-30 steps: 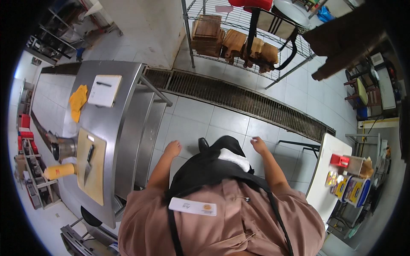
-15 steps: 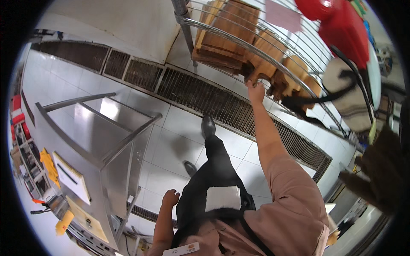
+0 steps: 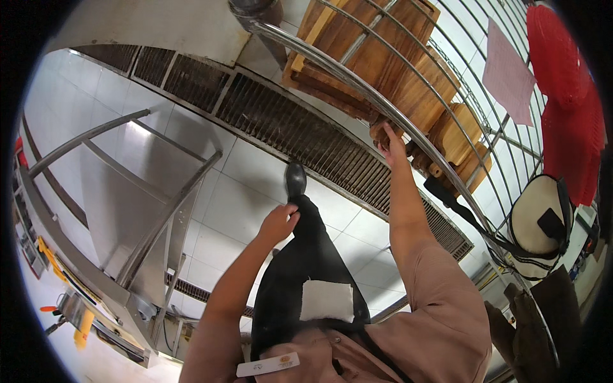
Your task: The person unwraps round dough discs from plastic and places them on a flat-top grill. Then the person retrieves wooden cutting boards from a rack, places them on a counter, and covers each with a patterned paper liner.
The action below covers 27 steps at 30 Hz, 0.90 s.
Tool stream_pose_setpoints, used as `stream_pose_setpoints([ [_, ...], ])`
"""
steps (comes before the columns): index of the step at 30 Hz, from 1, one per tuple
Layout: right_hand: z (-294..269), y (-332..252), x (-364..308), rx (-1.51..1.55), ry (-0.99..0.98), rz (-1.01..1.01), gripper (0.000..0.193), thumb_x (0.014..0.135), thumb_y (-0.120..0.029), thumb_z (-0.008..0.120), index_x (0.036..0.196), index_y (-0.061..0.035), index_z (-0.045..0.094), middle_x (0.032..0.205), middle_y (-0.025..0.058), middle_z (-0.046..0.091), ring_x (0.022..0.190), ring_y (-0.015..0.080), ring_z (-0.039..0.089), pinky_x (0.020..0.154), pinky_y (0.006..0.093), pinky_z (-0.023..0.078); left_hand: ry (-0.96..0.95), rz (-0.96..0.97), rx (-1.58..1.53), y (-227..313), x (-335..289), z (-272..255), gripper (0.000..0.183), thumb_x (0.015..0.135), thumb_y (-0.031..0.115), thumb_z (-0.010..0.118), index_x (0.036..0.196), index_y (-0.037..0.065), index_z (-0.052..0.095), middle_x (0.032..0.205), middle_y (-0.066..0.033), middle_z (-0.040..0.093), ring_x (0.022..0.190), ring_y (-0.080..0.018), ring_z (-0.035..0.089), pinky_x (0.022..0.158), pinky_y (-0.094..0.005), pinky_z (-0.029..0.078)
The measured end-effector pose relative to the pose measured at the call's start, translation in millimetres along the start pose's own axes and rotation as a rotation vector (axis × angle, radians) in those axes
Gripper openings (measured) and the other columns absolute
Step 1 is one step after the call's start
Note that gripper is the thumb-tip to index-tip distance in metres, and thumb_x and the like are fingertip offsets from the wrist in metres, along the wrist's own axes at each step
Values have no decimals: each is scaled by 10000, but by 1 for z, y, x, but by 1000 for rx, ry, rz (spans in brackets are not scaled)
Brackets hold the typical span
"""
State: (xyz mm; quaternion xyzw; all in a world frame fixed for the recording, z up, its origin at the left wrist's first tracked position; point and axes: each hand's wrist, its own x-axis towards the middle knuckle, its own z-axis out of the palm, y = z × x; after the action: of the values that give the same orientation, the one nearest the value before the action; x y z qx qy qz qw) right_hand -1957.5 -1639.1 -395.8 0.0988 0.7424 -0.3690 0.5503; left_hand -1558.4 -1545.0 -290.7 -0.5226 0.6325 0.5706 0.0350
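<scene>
Presently, right grip (image 3: 394,150): fingers clasped on the handle of one wooden paddle board (image 3: 412,96), lying on the wire shelf (image 3: 357,83). Flanking it: rectangular boards (image 3: 399,38), stacked; smaller boards (image 3: 461,131). Left grip (image 3: 278,225): released, loosely curled (beside a dark trouser leg (image 3: 310,223)). Below: floor grating (image 3: 274,118), dark, slatted.

Nothing reads clearly — the white tag (image 3: 268,364) on the shirt (image 3: 440,290) bears tiny print.
</scene>
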Motion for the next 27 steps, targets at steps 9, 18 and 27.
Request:
stream_pose_setpoints([
  [9,-5,12,-17,-36,-199,-164,579,877,-621,490,1257,-185,462,1242,17,483,1142,195,452,925,487,393,14,49,-114,134,233,50,776,854,536,543,1337,-50,384,1362,-321,370,1280,-432,359,1049,-454,325],
  [18,-23,-3,-10,386,-218,-122,218,886,-258,620,963,-64,557,761,18,563,629,136,547,611,249,474,-166,182,-393,154,277,79,803,795,484,676,1328,-47,395,1302,-284,449,1237,-368,427,1022,-401,353],
  [27,-66,24,-76,498,-680,-22,467,816,-224,604,1187,49,523,1093,182,625,989,272,620,864,410,518,257,114,-211,173,165,59,725,866,484,591,1354,2,354,1252,-227,461,1127,-284,500,921,-371,428],
])
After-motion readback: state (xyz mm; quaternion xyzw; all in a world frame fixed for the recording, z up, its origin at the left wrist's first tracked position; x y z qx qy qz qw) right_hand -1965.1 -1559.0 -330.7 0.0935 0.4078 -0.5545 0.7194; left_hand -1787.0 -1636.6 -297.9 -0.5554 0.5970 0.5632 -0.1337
